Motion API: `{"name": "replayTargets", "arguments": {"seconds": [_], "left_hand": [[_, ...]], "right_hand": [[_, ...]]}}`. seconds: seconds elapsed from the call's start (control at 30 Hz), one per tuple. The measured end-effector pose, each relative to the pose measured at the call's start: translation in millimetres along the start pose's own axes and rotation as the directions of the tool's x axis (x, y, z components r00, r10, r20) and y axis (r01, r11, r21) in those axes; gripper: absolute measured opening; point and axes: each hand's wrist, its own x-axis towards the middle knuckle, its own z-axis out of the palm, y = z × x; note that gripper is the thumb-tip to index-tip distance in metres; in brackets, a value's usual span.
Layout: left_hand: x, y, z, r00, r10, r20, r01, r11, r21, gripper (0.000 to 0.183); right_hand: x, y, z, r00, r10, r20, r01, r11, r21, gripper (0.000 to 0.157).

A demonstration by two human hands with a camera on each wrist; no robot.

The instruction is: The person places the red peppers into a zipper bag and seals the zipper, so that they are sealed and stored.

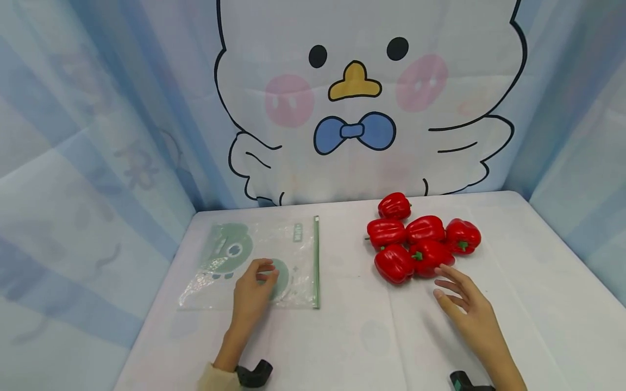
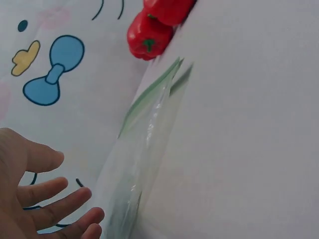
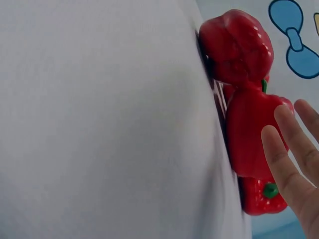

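Note:
A clear plastic zip bag (image 1: 304,282) with a green printed cartoon lies flat at the left of the table, its green slider edge (image 1: 316,260) facing right. Over its lower part hovers my left hand (image 1: 251,298), fingers loosely bent and holding nothing. In the left wrist view its fingers (image 2: 62,204) are spread, apart from the bag (image 2: 142,149). Several red bell peppers (image 1: 425,229) with green stems are clustered at the right. My right hand (image 1: 467,312) is beside the nearest pepper (image 1: 432,258), fingers extended; whether a fingertip touches it I cannot tell.
A white cloth covers the table (image 1: 352,336). Behind it hangs a curtain (image 1: 352,168) printed with a cartoon bird, and blue-white curtains (image 1: 98,163) close in both sides. Black wrist mounts (image 1: 255,374) sit on both wrists.

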Motion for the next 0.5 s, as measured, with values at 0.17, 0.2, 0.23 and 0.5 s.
{"name": "replayTargets", "arguments": {"seconds": [0.17,0.2,0.23,0.5], "left_hand": [[1.0,5.4,19.0,1.000,0.029,-0.002,-0.029,0.999,-0.020,0.024],[1.2,6.6,22.3,1.000,0.030,-0.003,-0.030,0.999,-0.022,0.022],[1.6,7.8,25.5,0.999,0.031,-0.007,-0.031,0.999,-0.021,0.021],[5.2,17.1,50.3,0.997,0.064,-0.049,-0.061,0.996,0.060,0.025]], "right_hand": [[3.6,-6.4,7.5,1.000,0.011,0.009,-0.011,1.000,-0.007,0.063],[4.5,-7.6,8.9,1.000,0.018,0.013,-0.018,1.000,-0.017,0.064],[5.3,-8.8,10.5,1.000,0.023,0.018,-0.022,0.999,-0.026,0.064],[12.2,-16.4,25.2,1.000,-0.017,-0.019,0.014,0.992,-0.127,0.069]]}}
